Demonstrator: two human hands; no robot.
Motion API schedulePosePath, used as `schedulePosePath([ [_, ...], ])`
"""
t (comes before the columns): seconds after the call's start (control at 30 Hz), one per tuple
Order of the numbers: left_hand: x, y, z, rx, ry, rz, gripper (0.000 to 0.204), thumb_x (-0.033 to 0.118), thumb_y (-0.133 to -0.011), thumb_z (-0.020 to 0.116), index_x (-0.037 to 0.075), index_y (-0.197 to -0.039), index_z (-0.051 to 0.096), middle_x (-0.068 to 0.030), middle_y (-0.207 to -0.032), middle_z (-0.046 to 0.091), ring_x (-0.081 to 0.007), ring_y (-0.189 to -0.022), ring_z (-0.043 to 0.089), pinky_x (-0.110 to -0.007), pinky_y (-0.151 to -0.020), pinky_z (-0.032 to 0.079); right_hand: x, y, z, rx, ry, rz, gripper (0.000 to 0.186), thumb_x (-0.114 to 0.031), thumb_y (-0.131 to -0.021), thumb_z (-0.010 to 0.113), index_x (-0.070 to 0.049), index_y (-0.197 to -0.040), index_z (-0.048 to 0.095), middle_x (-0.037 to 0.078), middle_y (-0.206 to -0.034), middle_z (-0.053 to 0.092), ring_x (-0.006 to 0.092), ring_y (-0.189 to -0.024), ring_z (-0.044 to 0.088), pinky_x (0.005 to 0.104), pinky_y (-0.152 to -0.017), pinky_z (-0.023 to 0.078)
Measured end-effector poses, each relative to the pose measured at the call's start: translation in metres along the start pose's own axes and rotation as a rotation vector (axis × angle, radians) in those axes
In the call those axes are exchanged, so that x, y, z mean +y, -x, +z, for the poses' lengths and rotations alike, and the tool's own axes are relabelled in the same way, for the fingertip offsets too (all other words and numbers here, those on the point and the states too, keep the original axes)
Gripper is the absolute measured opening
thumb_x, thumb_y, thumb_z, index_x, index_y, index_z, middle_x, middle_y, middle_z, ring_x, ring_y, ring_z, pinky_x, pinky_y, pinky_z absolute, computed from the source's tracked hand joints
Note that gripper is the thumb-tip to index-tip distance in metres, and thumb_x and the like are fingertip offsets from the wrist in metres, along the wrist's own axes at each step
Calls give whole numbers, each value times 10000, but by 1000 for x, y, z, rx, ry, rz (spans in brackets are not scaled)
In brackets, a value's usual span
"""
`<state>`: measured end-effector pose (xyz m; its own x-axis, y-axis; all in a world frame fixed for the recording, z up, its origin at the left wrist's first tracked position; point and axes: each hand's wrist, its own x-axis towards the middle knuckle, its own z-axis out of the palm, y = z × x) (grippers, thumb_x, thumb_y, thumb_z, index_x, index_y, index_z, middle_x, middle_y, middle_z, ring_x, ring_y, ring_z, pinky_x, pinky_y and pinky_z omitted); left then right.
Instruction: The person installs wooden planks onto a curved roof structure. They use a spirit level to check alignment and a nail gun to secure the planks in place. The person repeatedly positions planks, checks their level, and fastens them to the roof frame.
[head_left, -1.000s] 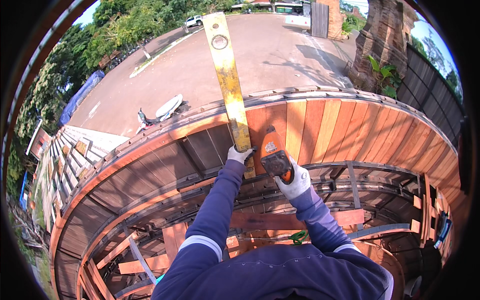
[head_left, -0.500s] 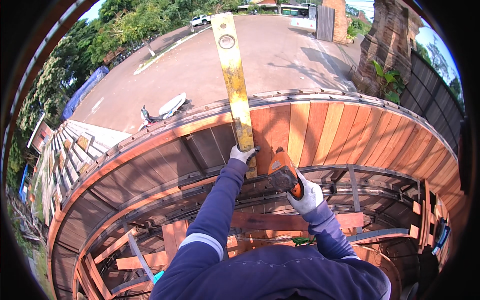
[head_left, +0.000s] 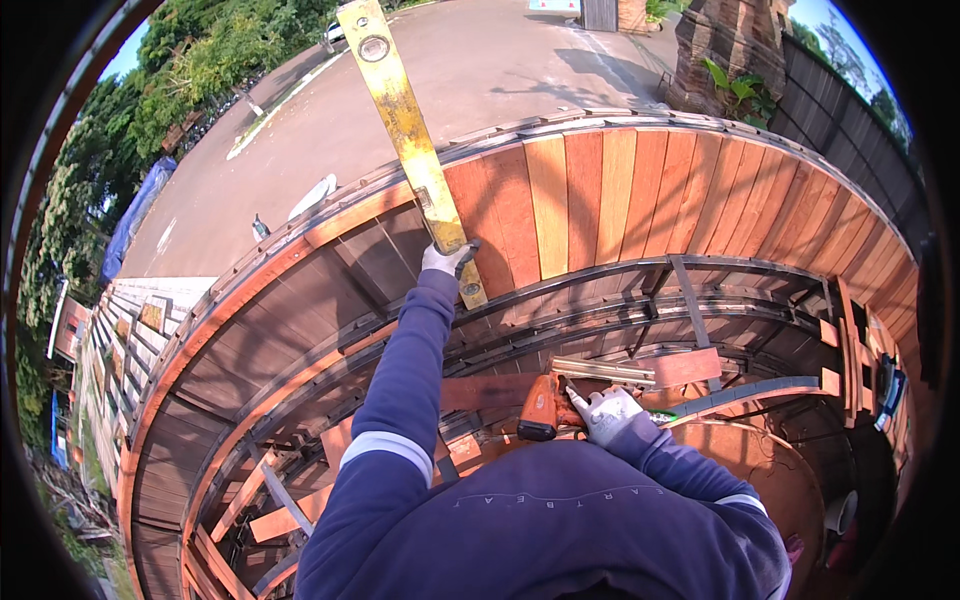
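My left hand (head_left: 447,260), in a white glove, grips the lower part of a yellow spirit level (head_left: 402,120). The level lies across the curved top of red-brown boards, its far end jutting past the outer edge. Lower down and to the right, my gloved right hand (head_left: 610,415) is at the grip of an orange and black cordless power tool (head_left: 543,402), its index finger stretched along it. The fingers round the grip are partly hidden. Beside the level lies the row of fitted reddish boards (head_left: 590,195).
Dark curved framing (head_left: 560,290) runs below the boards, over an open gap. A loose plank (head_left: 485,392) and several thin pale rods (head_left: 605,372) lie near the tool. Left, the curved band continues with dark slats (head_left: 290,295). Paved ground (head_left: 270,185) lies beyond the outer edge.
My right hand has brought the power tool down from the boards, closer to my body. My left hand still holds the level on the boards; the view has shifted.
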<state>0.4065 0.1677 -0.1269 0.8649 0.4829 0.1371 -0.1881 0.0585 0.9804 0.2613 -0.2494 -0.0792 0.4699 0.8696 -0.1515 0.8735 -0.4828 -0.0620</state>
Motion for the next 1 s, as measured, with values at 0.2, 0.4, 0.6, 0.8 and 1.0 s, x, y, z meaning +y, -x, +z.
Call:
schedulePosePath([
  [0.2,43,11,23,-113,-355,-93,367,216,-746,841,6,-994,672,-37,-896,687,-133,-751,613,-307,-677,506,-3,-3,30,-72,-24,20,592,-291,-890,482,-25,-1413,405,157,-947,627,300,-842,626,451,-776,469],
  [0.4,49,6,30,36,-241,14,420,99,-693,861,20,-1032,624,-33,-894,667,-139,-738,610,-298,-677,521,-2,2,34,-74,-85,44,761,-460,-869,524,-16,-1455,330,175,-970,620,316,-869,616,454,-810,464],
  [0.6,60,-17,15,-16,-210,148,491,159,-688,857,12,-1077,596,-67,-972,672,-182,-840,622,-314,-756,515,3,5,54,-27,-147,71,821,-578,-806,570,-104,-1448,377,154,-1124,611,320,-1020,591,475,-916,416],
  [0.8,70,-4,-2,48,-219,304,443,81,-722,821,8,-1075,563,-78,-943,658,-195,-825,618,-316,-749,515,11,15,49,64,-359,75,877,-625,-774,588,-103,-1448,381,142,-1158,605,322,-1060,579,437,-964,397],
  [1.0,91,16,0,95,-190,238,449,54,-735,805,11,-1111,564,-69,-970,664,-172,-841,631,-302,-749,521,19,18,26,236,-326,84,836,-587,-736,658,-54,-1356,484,190,-1163,623,327,-1091,593,423,-959,427],
])
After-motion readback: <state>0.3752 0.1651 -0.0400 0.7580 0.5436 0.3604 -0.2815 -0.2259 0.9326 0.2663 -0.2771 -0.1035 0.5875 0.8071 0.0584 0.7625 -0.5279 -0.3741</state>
